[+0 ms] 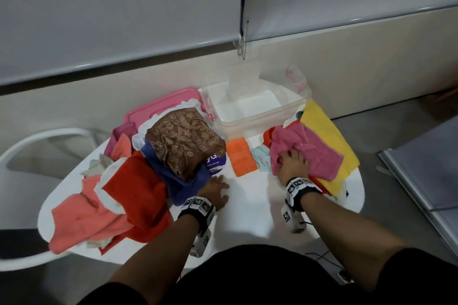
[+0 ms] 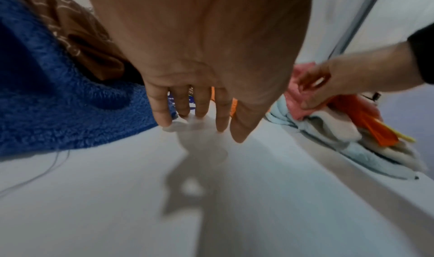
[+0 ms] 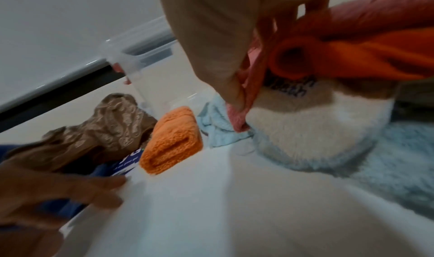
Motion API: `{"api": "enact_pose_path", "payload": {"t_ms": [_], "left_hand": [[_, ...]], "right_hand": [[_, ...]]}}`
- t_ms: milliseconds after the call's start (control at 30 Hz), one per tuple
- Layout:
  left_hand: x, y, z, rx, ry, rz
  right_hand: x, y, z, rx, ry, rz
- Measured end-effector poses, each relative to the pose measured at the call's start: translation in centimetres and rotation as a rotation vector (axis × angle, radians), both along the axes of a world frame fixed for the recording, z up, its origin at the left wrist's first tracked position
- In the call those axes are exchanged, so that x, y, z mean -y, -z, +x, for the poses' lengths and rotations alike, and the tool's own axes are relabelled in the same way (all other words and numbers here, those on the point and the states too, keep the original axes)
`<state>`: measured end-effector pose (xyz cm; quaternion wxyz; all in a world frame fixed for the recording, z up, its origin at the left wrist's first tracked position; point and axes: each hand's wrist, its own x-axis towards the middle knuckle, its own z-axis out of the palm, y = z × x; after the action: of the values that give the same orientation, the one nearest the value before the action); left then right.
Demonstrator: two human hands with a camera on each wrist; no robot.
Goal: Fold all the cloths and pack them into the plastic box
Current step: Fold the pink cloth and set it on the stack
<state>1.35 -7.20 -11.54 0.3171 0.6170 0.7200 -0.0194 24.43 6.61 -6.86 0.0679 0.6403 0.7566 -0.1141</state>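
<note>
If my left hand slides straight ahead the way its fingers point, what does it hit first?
Probably the purple printed item just past the left hand, at the blue towel's edge. The folded orange cloth lies slightly right of that line; depth is uncertain.
</note>
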Motion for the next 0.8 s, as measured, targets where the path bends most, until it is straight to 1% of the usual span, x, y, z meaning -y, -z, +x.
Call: {"api": "enact_pose_path", "payload": {"t_ms": [67, 167, 233, 300, 333, 400, 467, 500, 533, 600, 667, 700, 767, 800], "left_hand": [[0.3, -0.1, -0.2, 0.032, -0.028, 0.007], [0.9, 0.0, -0.8, 0.066, -0.047, 0.023], [1.3, 0.2, -1.1, 0.069, -0.041, 0.038], [1.4, 0.3, -1.3, 0.071, -0.022, 0.039], [1.5, 0.4, -1.5, 0.067, -0.014, 0.037], [1.3, 0.5, -1.6, 0.063, -0.002, 0.02], [1.1, 0.5, -1.8, 0.068, 0.003, 0.001], [1.0, 0.5, -1.9, 0.068, 0.012, -0.007], [1.0, 0.5, -1.9, 0.066, 0.02, -0.012], [0.9, 0.6, -2.0, 0.063, 0.022, -0.014], [0.9, 0.6, -2.0, 0.068, 0.013, -0.024], [0.8, 0.4, -2.0, 0.081, 0.001, -0.035], [0.1, -0.3, -2.2, 0.137, -0.049, -0.055], [-0.5, -1.2, -2.1, 0.183, -0.087, -0.053]], "right_hand": [[-0.3, -0.2, -0.2, -0.124, 0.049, 0.024], [-1.2, -0.9, -0.5, -0.412, 0.244, 0.15], [-1.4, -1.5, -0.3, -0.498, 0.383, 0.231], [-1.8, -1.8, 0.0, -0.578, 0.473, 0.245], [-2.3, -1.7, 0.1, -0.583, 0.468, 0.211], [-3.5, -1.7, 0.6, -0.512, 0.407, 0.114], [-4.3, -1.9, 0.7, -0.503, 0.381, 0.079], [-4.4, -2.2, 0.5, -0.499, 0.387, 0.089], [-4.4, -2.7, 0.1, -0.491, 0.389, 0.141], [-4.1, -4.2, -1.3, -0.496, 0.349, 0.313], [-3.2, -6.2, -3.3, -0.619, 0.294, 0.394], [-2.7, -7.4, -4.3, -0.728, 0.284, 0.375], [-1.8, -9.4, -6.2, -0.928, 0.265, 0.233], [-1.4, -10.2, -7.0, -0.985, 0.237, 0.17]]}}
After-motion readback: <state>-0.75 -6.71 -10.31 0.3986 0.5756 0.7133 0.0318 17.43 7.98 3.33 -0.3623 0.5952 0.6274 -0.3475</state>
